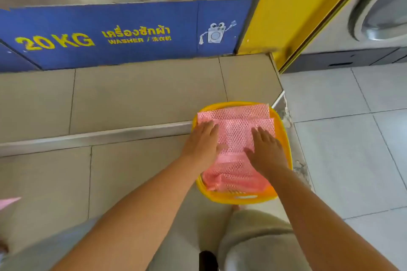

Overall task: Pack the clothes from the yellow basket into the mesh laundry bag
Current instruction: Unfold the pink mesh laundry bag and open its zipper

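A yellow basket (pixel 284 138) stands on the floor at the corner of a tiled step, right of centre. A pink mesh laundry bag (pixel 236 134), folded flat, lies across its top and hides whatever is inside. My left hand (pixel 202 143) rests palm down on the bag's left side with fingers spread. On the bag's right side my right hand (pixel 265 149) lies flat the same way. Neither hand grips anything. No clothes show.
A beige tiled step (pixel 132 99) runs across the left and centre, with a blue "20KG WASHER" panel (pixel 110 35) behind it. A yellow pillar (pixel 293 6) and a washing machine door (pixel 383 6) are at the upper right. Pale floor tiles (pixel 352 138) lie to the right.
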